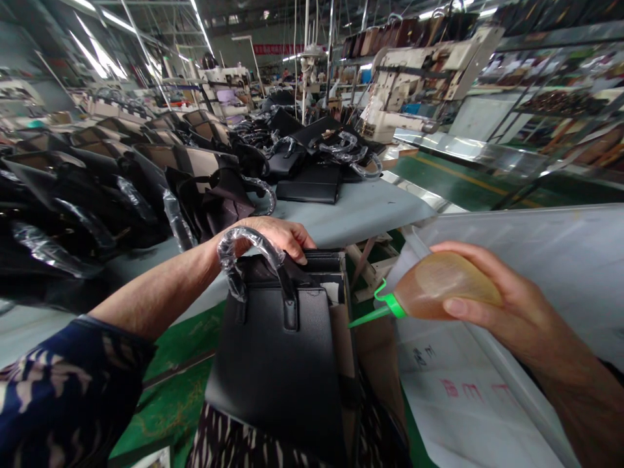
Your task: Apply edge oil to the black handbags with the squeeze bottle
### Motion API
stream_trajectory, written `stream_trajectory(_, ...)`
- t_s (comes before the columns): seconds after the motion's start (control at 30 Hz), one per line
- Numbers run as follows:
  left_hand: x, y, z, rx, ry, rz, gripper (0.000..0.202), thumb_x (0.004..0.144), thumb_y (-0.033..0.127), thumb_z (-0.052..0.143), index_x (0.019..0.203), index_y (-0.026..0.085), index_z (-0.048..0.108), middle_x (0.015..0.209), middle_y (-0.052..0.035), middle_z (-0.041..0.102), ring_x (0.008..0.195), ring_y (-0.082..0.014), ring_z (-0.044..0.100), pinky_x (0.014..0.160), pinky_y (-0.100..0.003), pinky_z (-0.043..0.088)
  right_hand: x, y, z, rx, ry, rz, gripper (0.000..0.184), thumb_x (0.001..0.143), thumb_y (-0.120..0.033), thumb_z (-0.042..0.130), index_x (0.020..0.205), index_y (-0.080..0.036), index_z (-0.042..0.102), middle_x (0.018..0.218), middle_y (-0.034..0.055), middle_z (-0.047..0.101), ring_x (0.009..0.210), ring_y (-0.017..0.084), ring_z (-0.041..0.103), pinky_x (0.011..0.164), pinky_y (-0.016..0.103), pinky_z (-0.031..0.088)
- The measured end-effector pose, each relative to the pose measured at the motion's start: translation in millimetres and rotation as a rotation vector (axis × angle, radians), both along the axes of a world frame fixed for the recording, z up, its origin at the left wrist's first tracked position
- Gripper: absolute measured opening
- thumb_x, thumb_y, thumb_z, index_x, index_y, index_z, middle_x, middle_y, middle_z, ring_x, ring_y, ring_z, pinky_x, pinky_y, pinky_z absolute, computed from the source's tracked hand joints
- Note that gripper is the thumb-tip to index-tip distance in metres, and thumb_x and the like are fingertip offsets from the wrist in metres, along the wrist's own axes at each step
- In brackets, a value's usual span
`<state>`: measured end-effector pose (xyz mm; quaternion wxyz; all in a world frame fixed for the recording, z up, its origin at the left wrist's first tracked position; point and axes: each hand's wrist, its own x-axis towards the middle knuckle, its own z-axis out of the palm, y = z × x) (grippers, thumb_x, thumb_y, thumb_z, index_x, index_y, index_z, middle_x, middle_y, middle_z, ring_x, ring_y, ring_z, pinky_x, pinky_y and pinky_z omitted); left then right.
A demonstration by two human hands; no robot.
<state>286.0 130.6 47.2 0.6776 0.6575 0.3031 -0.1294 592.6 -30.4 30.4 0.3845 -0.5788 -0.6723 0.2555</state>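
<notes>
A black leather handbag point(283, 361) stands on my lap with its handle wrapped in clear plastic. My left hand point(273, 237) rests on the bag's open top edge, fingers curled over it, my wrist passing through the handle loop. My right hand point(507, 305) grips a soft amber squeeze bottle point(439, 286) with a green nozzle point(377, 311). The nozzle tip points left at the bag's right side edge, close to it.
A grey table point(361, 208) to the left and behind carries several dark handbags point(205, 188) with plastic-wrapped handles. A white sheet with red marks point(463, 390) lies at the right. Sewing machines point(400, 97) and shelves stand further back on a green floor.
</notes>
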Motion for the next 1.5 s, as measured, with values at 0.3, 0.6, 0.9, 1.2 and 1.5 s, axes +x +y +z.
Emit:
stream_trajectory(0.3, 0.3, -3.3, 1.9, 0.01, -0.004, 0.027, 0.024, 0.071, 0.015, 0.06, 0.091, 0.006, 0.069, 0.068, -0.004, 0.071, 0.056, -0.0135, 0.063, 0.052, -0.019, 0.05, 1.6, -7.7, -2.5, -0.019, -0.006, 0.033, 0.05, 0.074, -0.055, 0.068, 0.119, -0.035, 0.056, 0.102, -0.0014, 0.062, 0.08, 0.023, 0.06, 0.065, 0.027, 0.052)
stream_trajectory(0.6, 4.3, -5.8, 4.3, 0.025, 0.021, 0.027, 0.032, 0.071, 0.01, 0.053, 0.099, -0.002, 0.064, 0.069, -0.0054, 0.071, 0.055, -0.0133, 0.06, 0.056, -0.022, 0.05, 3.4, -15.2, -9.8, -0.038, -0.017, 0.05, 0.048, 0.076, -0.054, 0.068, 0.119, -0.038, 0.055, 0.105, -0.0035, 0.06, 0.084, 0.021, 0.059, 0.068, 0.024, 0.05)
stream_trajectory(0.9, 5.5, -5.1, 4.3, 0.004, 0.022, 0.044, 0.032, 0.072, 0.011, 0.054, 0.099, -0.004, 0.063, 0.073, -0.0072, 0.073, 0.058, -0.0145, 0.062, 0.053, -0.02, 0.049, 2.9, -20.1, -15.8, -0.052, -0.036, 0.057, 0.047, 0.077, -0.055, 0.067, 0.119, -0.04, 0.055, 0.107, -0.0047, 0.06, 0.089, 0.021, 0.058, 0.071, 0.023, 0.05)
stream_trajectory(1.2, 6.2, -6.8, 5.5, 0.002, 0.021, 0.047, 0.03, 0.076, 0.01, 0.056, 0.101, -0.004, 0.062, 0.075, -0.0095, 0.073, 0.058, -0.0145, 0.063, 0.052, -0.02, 0.049, 5.3, -22.6, -21.5, -0.059, -0.023, 0.06, 0.05, 0.074, -0.054, 0.069, 0.118, -0.033, 0.058, 0.103, 0.0, 0.062, 0.085, 0.024, 0.06, 0.07, 0.029, 0.053)
stream_trajectory(1.5, 5.6, -5.4, 2.8, 0.021, 0.031, 0.064, 0.022, 0.072, 0.014, 0.061, 0.09, 0.003, 0.068, 0.071, -0.0062, 0.072, 0.054, -0.0138, 0.063, 0.047, -0.017, 0.046, 3.0, -33.8, -23.1, -0.095, -0.082, 0.099, 0.048, 0.077, -0.056, 0.066, 0.12, -0.038, 0.055, 0.11, -0.002, 0.06, 0.093, 0.026, 0.058, 0.07, 0.027, 0.052)
